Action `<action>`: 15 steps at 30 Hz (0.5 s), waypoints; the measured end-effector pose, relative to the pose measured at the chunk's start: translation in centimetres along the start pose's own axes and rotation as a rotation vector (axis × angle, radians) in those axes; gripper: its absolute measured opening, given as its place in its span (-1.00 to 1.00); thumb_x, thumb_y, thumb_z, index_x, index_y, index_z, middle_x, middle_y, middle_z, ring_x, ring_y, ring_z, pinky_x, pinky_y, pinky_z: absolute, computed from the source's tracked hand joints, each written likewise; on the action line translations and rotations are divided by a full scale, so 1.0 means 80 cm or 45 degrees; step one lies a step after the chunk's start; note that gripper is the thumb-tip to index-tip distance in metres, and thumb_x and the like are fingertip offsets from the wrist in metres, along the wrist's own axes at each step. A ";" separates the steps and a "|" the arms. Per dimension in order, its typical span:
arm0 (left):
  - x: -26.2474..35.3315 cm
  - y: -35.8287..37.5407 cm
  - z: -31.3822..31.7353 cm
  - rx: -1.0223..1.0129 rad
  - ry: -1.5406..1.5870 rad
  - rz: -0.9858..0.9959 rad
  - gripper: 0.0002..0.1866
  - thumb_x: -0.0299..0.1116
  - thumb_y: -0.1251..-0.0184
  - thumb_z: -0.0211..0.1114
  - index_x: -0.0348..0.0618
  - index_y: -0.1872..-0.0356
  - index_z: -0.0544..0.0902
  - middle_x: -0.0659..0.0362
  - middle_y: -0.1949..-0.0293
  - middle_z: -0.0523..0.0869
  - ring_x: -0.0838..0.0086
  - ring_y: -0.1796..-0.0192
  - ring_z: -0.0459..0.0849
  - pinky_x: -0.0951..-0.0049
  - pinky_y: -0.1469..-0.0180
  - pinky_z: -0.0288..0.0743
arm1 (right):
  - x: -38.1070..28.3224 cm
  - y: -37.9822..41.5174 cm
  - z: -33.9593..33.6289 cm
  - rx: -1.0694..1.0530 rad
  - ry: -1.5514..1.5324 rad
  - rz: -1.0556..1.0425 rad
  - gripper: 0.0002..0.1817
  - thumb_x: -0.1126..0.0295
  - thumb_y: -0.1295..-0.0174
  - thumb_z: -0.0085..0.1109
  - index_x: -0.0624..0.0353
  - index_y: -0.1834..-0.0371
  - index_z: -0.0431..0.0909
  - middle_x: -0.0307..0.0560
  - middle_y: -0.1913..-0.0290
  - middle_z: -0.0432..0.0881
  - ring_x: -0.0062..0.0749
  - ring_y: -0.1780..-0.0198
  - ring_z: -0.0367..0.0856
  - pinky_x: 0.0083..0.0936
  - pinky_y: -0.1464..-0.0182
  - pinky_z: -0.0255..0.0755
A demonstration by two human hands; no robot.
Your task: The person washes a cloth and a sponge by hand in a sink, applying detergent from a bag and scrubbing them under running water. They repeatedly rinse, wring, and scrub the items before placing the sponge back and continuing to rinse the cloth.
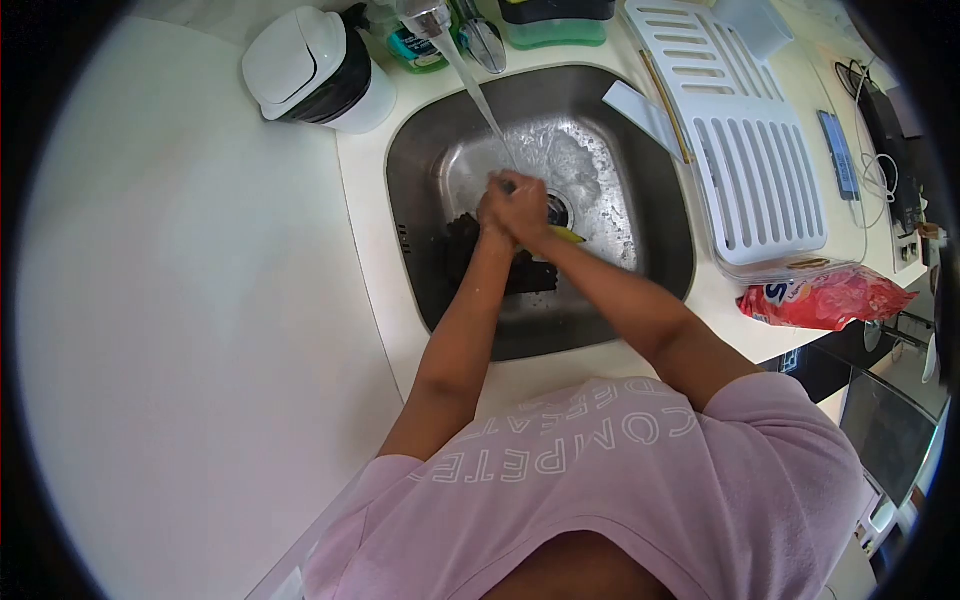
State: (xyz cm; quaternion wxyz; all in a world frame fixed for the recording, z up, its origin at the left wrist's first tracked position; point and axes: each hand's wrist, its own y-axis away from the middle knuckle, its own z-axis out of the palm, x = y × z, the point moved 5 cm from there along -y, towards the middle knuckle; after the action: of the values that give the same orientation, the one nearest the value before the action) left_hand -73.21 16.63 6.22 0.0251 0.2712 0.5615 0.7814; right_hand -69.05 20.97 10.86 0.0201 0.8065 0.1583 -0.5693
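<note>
My left hand (491, 212) and my right hand (525, 211) are pressed together over the sink (640, 240), close to the stream of water (472, 84) from the tap (425, 14). Both are closed, with fingers curled around each other. Something small and dark shows between them, too little of it to name. A yellow item (568, 235) sticks out beside my right wrist, mostly hidden. Beneath my forearms a black, flat thing (530, 277) lies in the sink. The drain (558, 210) is just right of my hands.
A white bin (300, 65) stands left of the tap, beside a green soap bottle (415, 45). At the back is a green container (555, 30). A white drying rack (750, 150), a blue item (838, 155) and a red packet (825, 298) are on the right.
</note>
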 end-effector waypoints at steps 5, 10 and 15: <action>0.003 0.006 0.001 -0.393 -0.001 -0.034 -0.48 0.02 -0.07 0.18 -0.14 0.06 0.45 0.13 0.12 0.56 0.34 0.06 0.53 0.30 0.06 0.42 | 0.049 -0.042 -0.001 -0.354 0.127 0.474 -0.72 0.14 0.00 0.11 0.13 0.54 0.58 0.05 0.60 0.53 -0.12 0.52 0.54 -0.37 0.43 0.36; 0.054 0.028 -0.017 -0.469 0.178 0.251 -0.74 -0.26 -0.07 0.26 -0.16 0.26 0.54 0.15 0.32 0.62 0.33 0.32 0.61 0.29 0.17 0.50 | 0.096 -0.012 0.024 -1.144 -0.627 0.615 -0.48 0.04 0.01 0.21 0.21 0.10 0.52 -0.18 0.07 0.51 -0.50 0.11 0.46 -0.60 0.03 0.26; 0.066 0.051 -0.054 -0.385 0.391 0.415 -0.69 -0.23 -0.08 0.24 -0.24 0.23 0.52 0.09 0.26 0.61 0.26 0.23 0.59 0.21 0.10 0.46 | 0.123 -0.031 -0.012 -1.305 -0.445 0.623 -0.63 0.42 0.01 0.25 0.25 0.10 0.48 -0.19 0.23 0.58 -0.56 0.21 0.50 -0.62 0.05 0.34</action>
State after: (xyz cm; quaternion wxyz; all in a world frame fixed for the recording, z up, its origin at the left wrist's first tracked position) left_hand -78.55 13.17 10.96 -0.1463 0.2294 0.3846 0.8820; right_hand -65.91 25.83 2.45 0.5632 0.6015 0.2168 -0.5234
